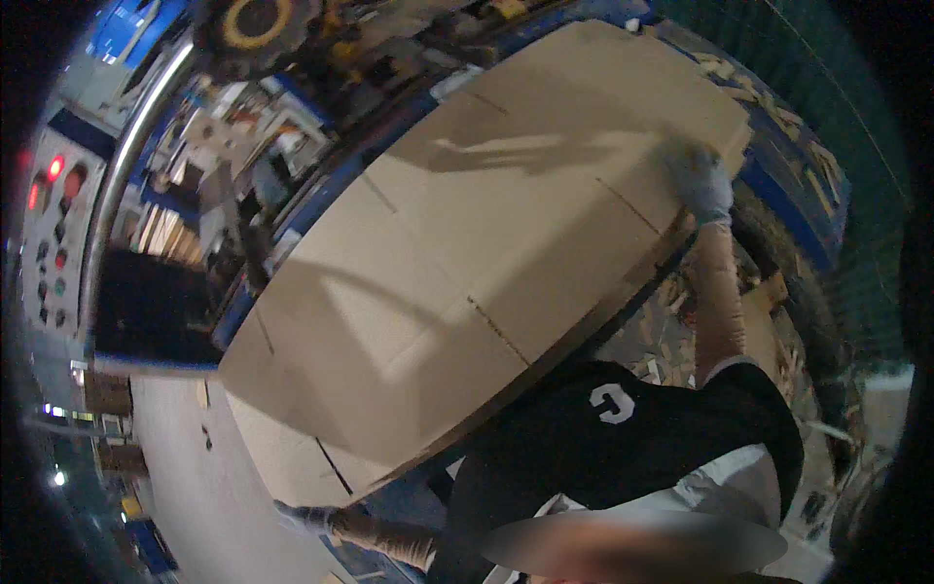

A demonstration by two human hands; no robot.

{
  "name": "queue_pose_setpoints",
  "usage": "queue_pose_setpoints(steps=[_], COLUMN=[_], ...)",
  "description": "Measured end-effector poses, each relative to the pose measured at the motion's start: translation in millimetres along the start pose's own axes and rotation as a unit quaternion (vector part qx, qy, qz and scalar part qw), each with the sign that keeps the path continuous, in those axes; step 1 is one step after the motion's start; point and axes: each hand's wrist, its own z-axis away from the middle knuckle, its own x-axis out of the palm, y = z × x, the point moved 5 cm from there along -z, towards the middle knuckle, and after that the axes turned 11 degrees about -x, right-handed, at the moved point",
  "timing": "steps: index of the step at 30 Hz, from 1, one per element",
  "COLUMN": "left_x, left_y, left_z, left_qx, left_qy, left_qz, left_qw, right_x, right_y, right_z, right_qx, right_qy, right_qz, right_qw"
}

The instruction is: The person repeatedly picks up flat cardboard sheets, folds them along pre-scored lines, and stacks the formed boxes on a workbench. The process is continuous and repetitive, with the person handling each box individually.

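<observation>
A large brown cardboard sheet (438, 243) with short dark slots along both long sides lies slantwise in front of me. Its near long edge looks thick, like several sheets stacked. My right hand (702, 185), in a grey glove, rests flat on the sheet's far right end; its fingers are apart but somewhat blurred. At the near left corner my gloved left hand (304, 516) lies against the short edge with its fingers stretched out. The sheet's corner hides part of that hand.
A machine with a dark, yellow-centred wheel (255, 24) stands behind the sheet. At left are a curved metal rail (125, 185) and a control panel (60, 229) with lit red lamps. Cardboard scraps (662, 336) lie below, and more cover a blue ledge (803, 190) at right.
</observation>
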Motion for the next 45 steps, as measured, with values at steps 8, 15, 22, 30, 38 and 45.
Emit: queue_pose_setpoints(steps=[8,15,22,30,38,45], left_x=[-44.5,-10.3,-31.1,32.7,74.5,167.0], left_y=[57.8,7.6,21.9,107.4,121.4,171.0], left_z=[-12.3,-27.5,73.0,253.1,239.4,215.9], left_qx=[0.012,-0.068,0.041,0.581,0.635,0.634], left_qy=[-0.011,-0.234,-0.265,-0.452,-0.407,-0.356], left_qz=[0.447,0.380,0.181,-0.167,-0.162,-0.046], left_qw=[0.894,0.892,0.946,0.656,0.637,0.685], right_x=[18.4,-79.1,-164.1,-92.3,-52.0,-11.7], right_y=[72.9,22.5,-77.8,-189.1,-206.9,-270.2], right_z=[-34.3,-62.7,70.5,132.5,82.7,1.8], right_qx=[0.069,0.072,-0.193,-0.654,-0.666,-0.606], right_qy=[0.369,0.125,0.117,-0.161,-0.130,-0.128], right_qz=[-0.399,-0.703,-0.196,-0.222,-0.194,-0.180], right_qw=[0.837,0.697,0.954,0.705,0.709,0.764])
